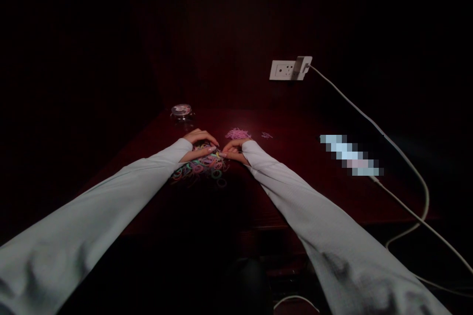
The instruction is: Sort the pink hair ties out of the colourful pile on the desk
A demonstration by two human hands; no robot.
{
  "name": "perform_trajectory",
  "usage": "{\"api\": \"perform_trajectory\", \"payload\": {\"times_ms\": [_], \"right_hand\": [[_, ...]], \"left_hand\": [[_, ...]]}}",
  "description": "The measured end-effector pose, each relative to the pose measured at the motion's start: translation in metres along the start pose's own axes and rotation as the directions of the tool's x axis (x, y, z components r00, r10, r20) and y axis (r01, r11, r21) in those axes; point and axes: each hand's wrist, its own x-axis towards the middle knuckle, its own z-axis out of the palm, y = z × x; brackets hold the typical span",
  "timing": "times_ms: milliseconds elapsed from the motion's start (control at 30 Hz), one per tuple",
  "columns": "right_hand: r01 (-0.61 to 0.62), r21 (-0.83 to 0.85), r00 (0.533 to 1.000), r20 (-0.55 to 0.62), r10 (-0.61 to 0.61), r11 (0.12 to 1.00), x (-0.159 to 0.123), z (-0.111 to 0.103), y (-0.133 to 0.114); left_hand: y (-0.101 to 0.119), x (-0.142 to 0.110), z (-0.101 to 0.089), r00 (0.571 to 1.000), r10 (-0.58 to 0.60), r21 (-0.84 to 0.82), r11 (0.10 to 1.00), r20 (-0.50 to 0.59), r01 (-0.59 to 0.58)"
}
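A loose heap of small multicoloured hair ties (201,165) lies on the dark red table (295,177). My left hand (199,142) arches over the heap from the left, its thumb apart from the curved fingers and hair ties showing in the gap. From the right, my right hand (235,150) meets the heap's edge with thumb and fingertips drawn together; whatever they pinch is too small to make out. The fingertips of both hands are close to each other. Just beyond my right hand sits a smaller pile of pink hair ties (238,133).
A few purple hair ties (266,135) lie right of the pink pile. A clear lidded jar (182,112) stands at the back left. At right is a blurred-out device (349,155) with a white cable (399,199); a charger (303,65) sits in the wall socket (283,70).
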Motion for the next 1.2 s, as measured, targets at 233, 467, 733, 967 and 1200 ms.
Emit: {"api": "perform_trajectory", "payload": {"times_ms": [233,467,733,967,1200], "right_hand": [[-0.015,0.099,0.999,0.045,0.011,0.995,0.0,0.005,-0.003],[0.03,0.228,0.999,0.018,-0.035,0.973,-0.022,-0.001,-0.014],[0.084,0.15,0.996,0.011,-0.086,0.985,-0.025,0.004,-0.02],[0.083,0.087,0.996,-0.05,-0.079,0.993,-0.014,0.013,-0.012],[0.094,-0.011,0.988,-0.121,-0.095,0.996,-0.004,0.008,0.001]], "left_hand": [[-0.005,0.005,0.003,0.996,0.055,0.023,0.998,0.074,-0.056],[-0.011,0.0,-0.001,0.997,0.012,0.103,0.994,0.075,-0.02],[0.004,0.0,0.002,0.997,0.076,0.141,0.987,0.028,-0.079],[0.007,-0.001,0.008,0.995,0.094,0.213,0.973,-0.035,-0.085],[0.003,0.003,0.006,0.992,0.104,0.112,0.989,-0.077,-0.095]]}}
